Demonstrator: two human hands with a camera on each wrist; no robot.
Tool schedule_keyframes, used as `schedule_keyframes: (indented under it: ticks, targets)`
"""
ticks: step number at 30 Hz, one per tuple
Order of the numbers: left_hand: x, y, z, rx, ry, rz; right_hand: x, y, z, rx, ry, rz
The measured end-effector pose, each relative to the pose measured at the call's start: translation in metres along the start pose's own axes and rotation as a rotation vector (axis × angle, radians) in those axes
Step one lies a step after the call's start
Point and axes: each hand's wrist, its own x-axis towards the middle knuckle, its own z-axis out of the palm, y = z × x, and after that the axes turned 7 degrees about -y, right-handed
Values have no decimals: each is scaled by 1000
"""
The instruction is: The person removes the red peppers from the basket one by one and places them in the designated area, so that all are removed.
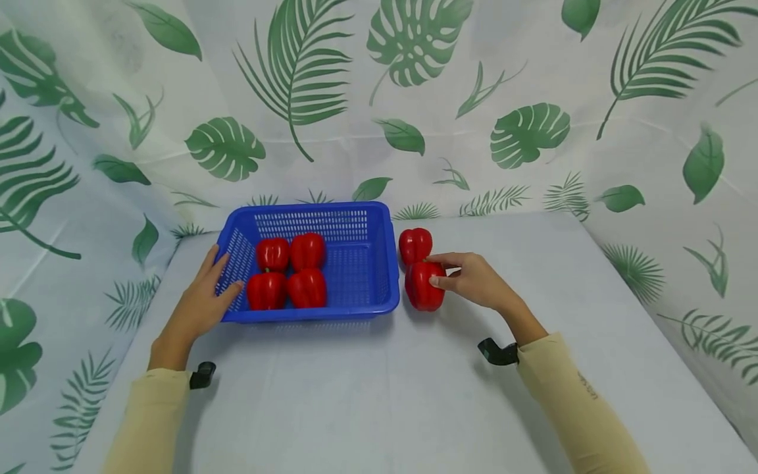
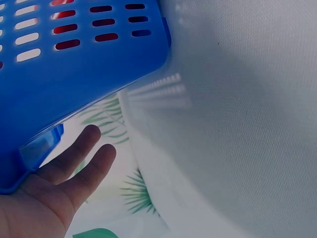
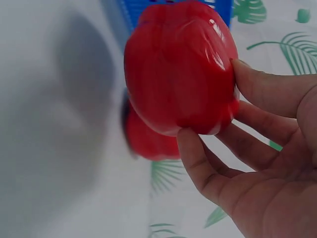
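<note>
In the head view, my right hand (image 1: 474,280) pinches a red bell pepper (image 1: 424,287) between thumb and fingers, just right of the blue basket (image 1: 331,315). In the right wrist view, that pepper (image 3: 181,69) fills the middle, with fingertips against its side and end. Another red bell pepper (image 1: 415,245) sits behind it on the table, partly hidden. My left hand (image 1: 198,303) touches the basket's left side with its thumb over the rim. Two of its fingers (image 2: 81,173) stretch out straight in the left wrist view; the rest are hidden. Several red bell peppers (image 1: 308,288) stand grouped in the basket's left half.
A white cloth covers the table (image 1: 331,401). Behind and at the sides hangs a white curtain (image 1: 331,171) with green leaf prints. Bare basket floor (image 1: 352,270) shows to the right of the grouped peppers. Black straps with small devices (image 1: 497,352) sit at the wrists.
</note>
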Motion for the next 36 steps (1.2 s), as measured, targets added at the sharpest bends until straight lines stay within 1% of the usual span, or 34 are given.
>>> schedule_keyframes:
  ticks: [5, 10, 15, 21, 24, 31, 36]
  targets:
    - [-1, 0, 3, -12, 6, 2, 3, 11, 8, -28, -11, 2]
    - [-1, 1, 4, -17, 15, 13, 6, 17, 15, -46, 19, 1]
    - [-1, 1, 3, -13, 17, 9, 7, 20, 21, -56, 34, 6]
    - [-1, -1, 3, -9, 22, 12, 8, 19, 24, -57, 17, 18]
    - [-2, -1, 2, -7, 25, 13, 8, 18, 26, -66, 9, -1]
    - [-3, 0, 0, -10, 20, 20, 8, 19, 30, -83, 26, -35]
    - [-2, -1, 0, -6, 10, 15, 8, 16, 28, -90, 58, -19]
